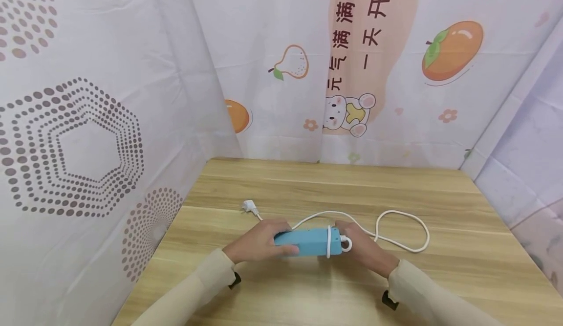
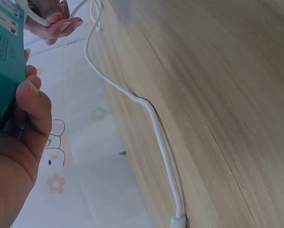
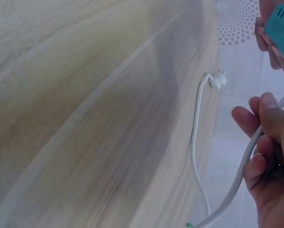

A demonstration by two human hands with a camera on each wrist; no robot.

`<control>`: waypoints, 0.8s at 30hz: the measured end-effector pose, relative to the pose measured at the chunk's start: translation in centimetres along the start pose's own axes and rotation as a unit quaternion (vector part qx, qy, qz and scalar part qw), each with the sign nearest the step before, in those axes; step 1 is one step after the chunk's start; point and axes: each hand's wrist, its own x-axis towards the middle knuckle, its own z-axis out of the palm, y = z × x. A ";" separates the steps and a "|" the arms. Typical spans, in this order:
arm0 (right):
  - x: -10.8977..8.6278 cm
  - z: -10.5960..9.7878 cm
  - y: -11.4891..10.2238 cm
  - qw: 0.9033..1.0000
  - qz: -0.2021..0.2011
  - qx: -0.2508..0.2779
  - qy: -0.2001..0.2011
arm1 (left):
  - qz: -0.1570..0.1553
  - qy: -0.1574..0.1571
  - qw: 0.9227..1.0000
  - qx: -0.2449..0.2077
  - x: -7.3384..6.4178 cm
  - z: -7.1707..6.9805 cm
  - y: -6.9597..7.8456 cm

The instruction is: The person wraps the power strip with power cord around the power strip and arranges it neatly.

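A blue power strip (image 1: 308,242) is held above the table by my left hand (image 1: 259,244), which grips its left end with the thumb along the near side. In the left wrist view, sockets show on one face of the strip (image 2: 5,66). One turn of white cord (image 1: 328,248) loops around the strip near its right end, where the cord comes out in a small curl. My right hand (image 1: 362,250) is beside that end. In the right wrist view, the right hand's (image 3: 275,161) thumb and fingers hold the cord (image 3: 241,166).
The rest of the cord (image 1: 404,212) lies on the wooden table (image 1: 272,177), with a wide loop at the right. Its white plug (image 1: 249,206) lies left of the strip, behind the left hand. Printed curtains (image 1: 264,23) hang behind the table and along both sides.
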 end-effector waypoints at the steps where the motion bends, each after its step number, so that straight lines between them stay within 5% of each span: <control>1: 0.0 0.0 0.0 1.000 -0.009 -0.002 -0.001 | 0.003 -0.002 1.000 0.001 0.0 0.0 0.0; 14: 0.4 -0.3 0.0 0.997 -0.038 -0.026 -0.055 | 0.027 -0.035 0.999 0.016 0.2 -0.2 0.2; 24: 0.7 0.1 0.0 0.994 -0.077 -0.062 -0.051 | 0.044 -0.056 0.997 0.036 0.2 -0.5 0.1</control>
